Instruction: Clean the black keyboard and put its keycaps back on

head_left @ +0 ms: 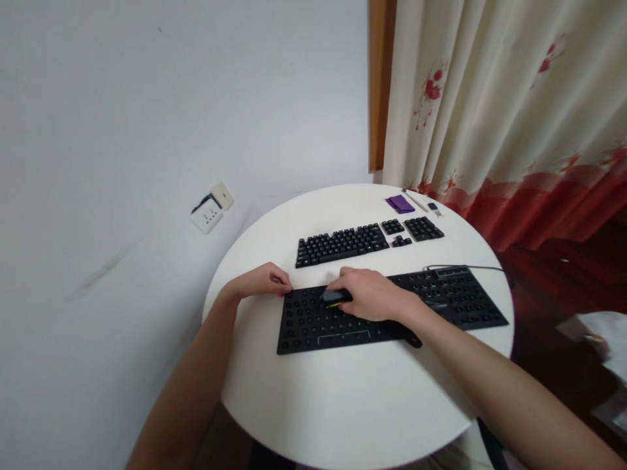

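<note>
On the white table (362, 398), the black keyboard base (337, 323) lies under the right hand (372, 294), whose fingers are wrapped around a dark tool (337, 296). At the base's far left corner the left hand's (267, 279) fingertips are drawn together, though whether they pinch it I cannot tell. Beyond the base sit black keycaps (343, 245), then a purple cloth (400, 204).
</note>
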Available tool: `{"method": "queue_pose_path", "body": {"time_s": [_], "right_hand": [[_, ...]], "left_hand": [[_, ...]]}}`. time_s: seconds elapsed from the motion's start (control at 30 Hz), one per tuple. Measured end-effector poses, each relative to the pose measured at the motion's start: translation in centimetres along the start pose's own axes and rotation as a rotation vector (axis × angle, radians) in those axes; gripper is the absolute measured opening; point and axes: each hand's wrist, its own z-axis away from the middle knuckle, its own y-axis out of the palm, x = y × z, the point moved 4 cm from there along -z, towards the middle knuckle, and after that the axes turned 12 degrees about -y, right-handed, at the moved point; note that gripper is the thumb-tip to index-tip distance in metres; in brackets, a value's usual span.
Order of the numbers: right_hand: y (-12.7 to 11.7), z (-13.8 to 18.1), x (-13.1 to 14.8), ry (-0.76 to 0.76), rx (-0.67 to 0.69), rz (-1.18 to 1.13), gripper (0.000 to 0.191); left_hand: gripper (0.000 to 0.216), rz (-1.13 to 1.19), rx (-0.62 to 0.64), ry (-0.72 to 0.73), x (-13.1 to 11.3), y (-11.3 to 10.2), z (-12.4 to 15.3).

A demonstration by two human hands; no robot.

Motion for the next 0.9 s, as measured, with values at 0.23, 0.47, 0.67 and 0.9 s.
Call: {"method": "queue_pose_path", "body": {"time_s": [0.23,0.47,0.67,0.9], "right_hand": [[-0.8,1.1,-2.5,0.405,-0.077,0.133,0.026],[-0.1,-0.1,-0.5,0.141,-0.083,0.055,0.032],[0.7,0.0,0.4,0.254,-0.067,0.137,0.031],[-0.1,0.5,-1.6,0.326,-0.126,0.129,0.03]], "left_hand": [[0.026,-0.028,-0.017,-0.003,0.4,-0.1,-0.1],[0.028,-0.021,-0.016,-0.004,0.3,-0.1,-0.1],[0.028,-0.02,-0.023,0.002,0.3,-0.1,-0.1],[0.029,-0.025,-0.025,-0.002,0.3,0.0,-0.1]]}}
